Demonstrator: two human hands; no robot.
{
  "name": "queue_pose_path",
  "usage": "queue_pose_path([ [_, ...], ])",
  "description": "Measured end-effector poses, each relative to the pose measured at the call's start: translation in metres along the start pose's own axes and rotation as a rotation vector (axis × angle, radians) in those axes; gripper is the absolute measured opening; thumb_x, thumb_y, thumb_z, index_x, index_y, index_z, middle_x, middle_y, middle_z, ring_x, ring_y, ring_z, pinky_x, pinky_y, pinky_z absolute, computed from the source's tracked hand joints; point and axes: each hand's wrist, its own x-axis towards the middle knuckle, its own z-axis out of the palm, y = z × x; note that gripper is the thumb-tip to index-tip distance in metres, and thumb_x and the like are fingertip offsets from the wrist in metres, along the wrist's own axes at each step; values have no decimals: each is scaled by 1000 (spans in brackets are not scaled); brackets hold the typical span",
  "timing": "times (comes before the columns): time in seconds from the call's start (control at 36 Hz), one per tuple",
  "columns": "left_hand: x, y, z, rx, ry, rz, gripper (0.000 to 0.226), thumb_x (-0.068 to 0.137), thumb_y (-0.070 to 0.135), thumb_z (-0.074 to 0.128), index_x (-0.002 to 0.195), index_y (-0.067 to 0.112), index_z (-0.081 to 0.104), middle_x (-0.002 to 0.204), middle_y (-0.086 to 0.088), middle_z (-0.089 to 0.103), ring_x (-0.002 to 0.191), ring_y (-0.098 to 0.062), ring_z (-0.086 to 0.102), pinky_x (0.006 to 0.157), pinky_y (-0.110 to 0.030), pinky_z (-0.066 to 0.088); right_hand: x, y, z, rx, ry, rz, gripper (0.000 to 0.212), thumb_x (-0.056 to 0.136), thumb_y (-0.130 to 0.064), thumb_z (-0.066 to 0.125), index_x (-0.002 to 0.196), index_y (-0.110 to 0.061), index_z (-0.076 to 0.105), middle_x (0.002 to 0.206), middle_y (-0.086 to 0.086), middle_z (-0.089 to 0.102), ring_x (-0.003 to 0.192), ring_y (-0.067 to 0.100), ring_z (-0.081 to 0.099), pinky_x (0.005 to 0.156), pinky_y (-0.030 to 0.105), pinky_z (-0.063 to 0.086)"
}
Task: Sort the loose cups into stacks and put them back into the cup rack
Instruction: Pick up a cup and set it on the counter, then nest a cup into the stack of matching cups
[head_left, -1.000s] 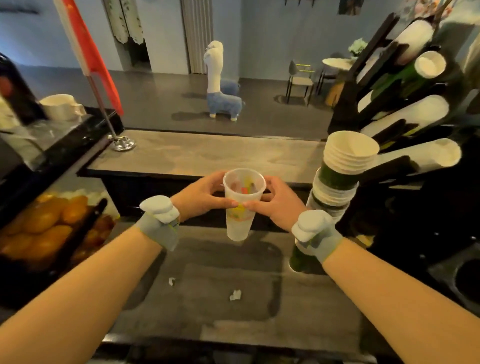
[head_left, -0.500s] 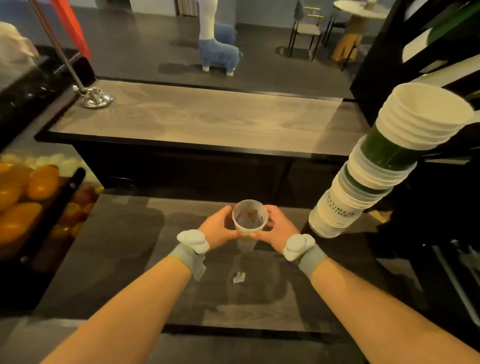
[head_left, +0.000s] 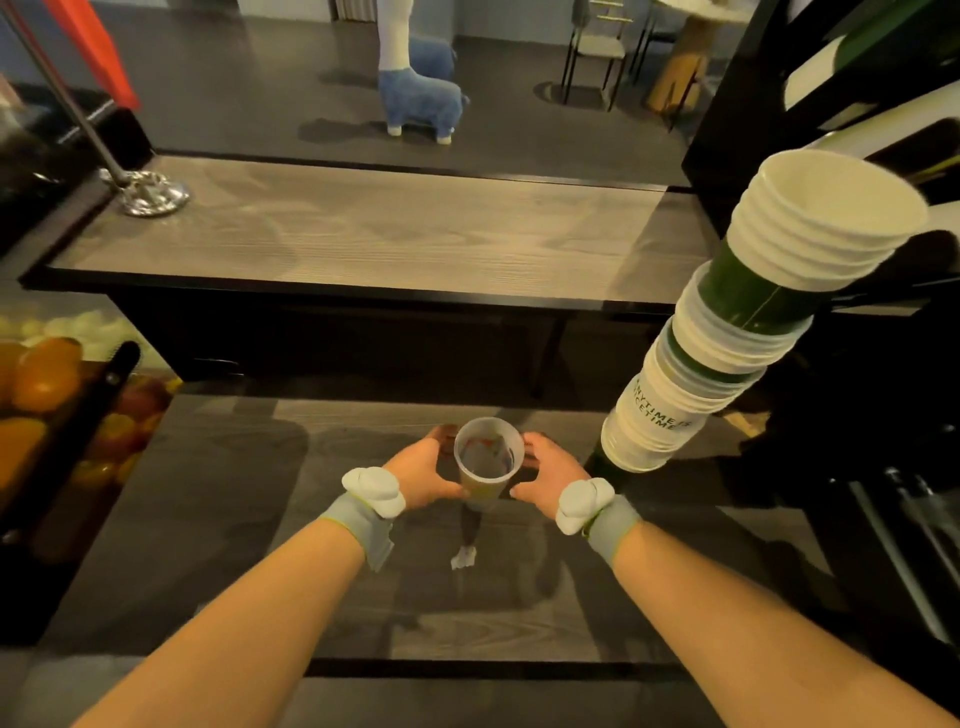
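A clear plastic cup (head_left: 487, 460) with a coloured print stands upright on the dark lower counter (head_left: 260, 519). My left hand (head_left: 423, 470) and my right hand (head_left: 548, 470) cup it from either side, thumbs and fingertips on its wall. To the right a tall stack of white and green paper cups (head_left: 753, 322) leans over the counter's right end, its open mouth towards me. The black cup rack (head_left: 727, 130) rises at the upper right, with rows of white and green cups (head_left: 852, 67) lying in its slots.
A raised wooden bar top (head_left: 363, 234) runs behind the lower counter, with a chrome flag base (head_left: 148, 192) at its left end. A case of oranges (head_left: 36, 395) sits at the left. Small paper scraps (head_left: 464, 557) lie near the cup. Dark equipment (head_left: 883, 467) fills the right side.
The cup came down from chest height to the lower counter, both hands staying on it. My view tilted down and closer to the paper cup stack.
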Motion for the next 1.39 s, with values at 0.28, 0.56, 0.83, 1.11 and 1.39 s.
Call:
queue_pose_path([
  [0.28,-26,37,-50,394,-11,-54,73,85,27,77,146,15,40,145,-7,51,132,-21,52,107,-30,43,-55,32,-59,5,-37,101,54,82,-10,76,130,-2,53,132,14,60,122,25,58,101,30,46],
  [0.56,-40,151,-90,321,93,181,40,89,37,72,122,18,62,117,1,66,106,-15,63,90,-25,50,-110,28,-165,-145,77,211,24,83,-30,75,90,-7,74,91,10,71,84,22,66,85,34,53],
  [0.83,-52,278,-92,-85,158,476,71,86,39,73,146,22,41,148,3,49,135,-14,48,113,-35,39,-154,-41,-282,99,443,-56,86,73,-40,82,146,-17,42,141,-5,54,125,14,54,105,30,40],
  [1.11,-43,312,-75,-70,86,535,74,81,26,80,145,25,42,143,4,56,131,-14,52,113,-38,40,-152,-79,-270,66,475,-277,84,75,-36,83,145,-19,38,136,-7,55,116,6,53,89,20,39],
  [1.39,-44,306,-72,-172,76,541,66,83,24,79,141,28,46,138,6,61,128,-14,56,111,-41,44,-146,-76,-268,58,520,-283,83,73,-44,82,142,-25,38,136,-5,55,121,11,52,88,22,40],
])
